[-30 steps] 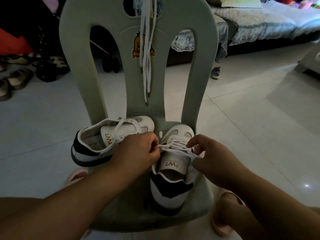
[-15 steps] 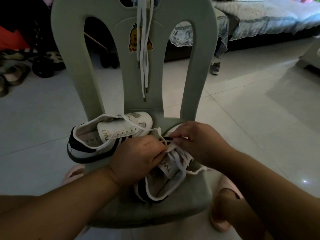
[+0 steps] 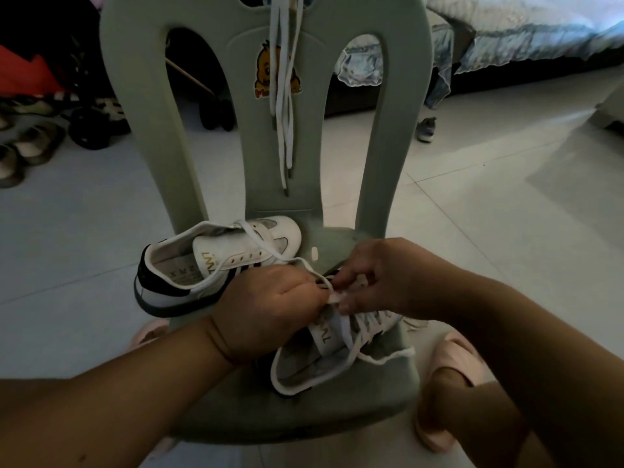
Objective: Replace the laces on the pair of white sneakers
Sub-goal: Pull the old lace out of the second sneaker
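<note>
Two white sneakers with black heels sit on a pale green plastic chair (image 3: 354,420). The left sneaker (image 3: 202,265) lies on its side, its lace trailing loose. The right sneaker (image 3: 334,349) is tipped toward the right on the seat, its tongue showing. My left hand (image 3: 266,309) and my right hand (image 3: 385,275) meet above its eyelets, both pinching its white lace (image 3: 324,282). Several spare white laces (image 3: 283,96) hang down the chair's backrest.
Pink slippers are on my feet, one (image 3: 449,390) right of the chair and one (image 3: 148,336) to its left. Shoes (image 3: 30,143) crowd the floor at far left. A small shoe (image 3: 426,130) and a bed (image 3: 523,38) lie behind on the tiled floor.
The right sneaker has gone from upright to tipped on its side. My right hand moved left to meet my left hand over the lacing.
</note>
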Demonstrator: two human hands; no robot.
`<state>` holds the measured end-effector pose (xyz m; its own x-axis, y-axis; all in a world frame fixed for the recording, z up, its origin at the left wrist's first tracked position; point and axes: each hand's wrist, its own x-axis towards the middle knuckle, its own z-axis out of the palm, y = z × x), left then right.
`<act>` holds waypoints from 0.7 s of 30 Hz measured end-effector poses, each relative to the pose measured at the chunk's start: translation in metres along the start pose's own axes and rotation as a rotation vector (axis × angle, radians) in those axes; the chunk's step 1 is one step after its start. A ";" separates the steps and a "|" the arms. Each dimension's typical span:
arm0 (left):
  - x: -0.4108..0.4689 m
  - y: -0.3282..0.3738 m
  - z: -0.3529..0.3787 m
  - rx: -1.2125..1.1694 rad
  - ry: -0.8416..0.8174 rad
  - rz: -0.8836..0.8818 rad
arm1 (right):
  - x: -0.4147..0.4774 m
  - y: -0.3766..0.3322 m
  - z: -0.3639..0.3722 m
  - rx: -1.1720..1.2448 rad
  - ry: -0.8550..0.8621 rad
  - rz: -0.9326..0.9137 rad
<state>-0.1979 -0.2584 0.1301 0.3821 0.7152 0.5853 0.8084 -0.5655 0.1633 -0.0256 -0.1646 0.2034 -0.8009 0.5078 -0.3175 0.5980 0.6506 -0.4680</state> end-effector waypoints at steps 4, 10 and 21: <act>0.009 0.001 -0.001 -0.020 -0.088 -0.356 | -0.001 -0.005 0.018 -0.041 0.203 0.021; 0.019 0.010 -0.004 -0.220 -0.038 -0.632 | -0.001 -0.013 0.037 -0.175 0.383 0.166; 0.018 0.008 -0.004 -0.223 -0.044 -0.848 | -0.023 0.010 0.014 0.018 0.618 0.389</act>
<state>-0.1865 -0.2515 0.1451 -0.2869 0.9434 0.1662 0.7231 0.0995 0.6835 -0.0015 -0.1772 0.1943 -0.3635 0.9298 0.0573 0.8311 0.3514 -0.4310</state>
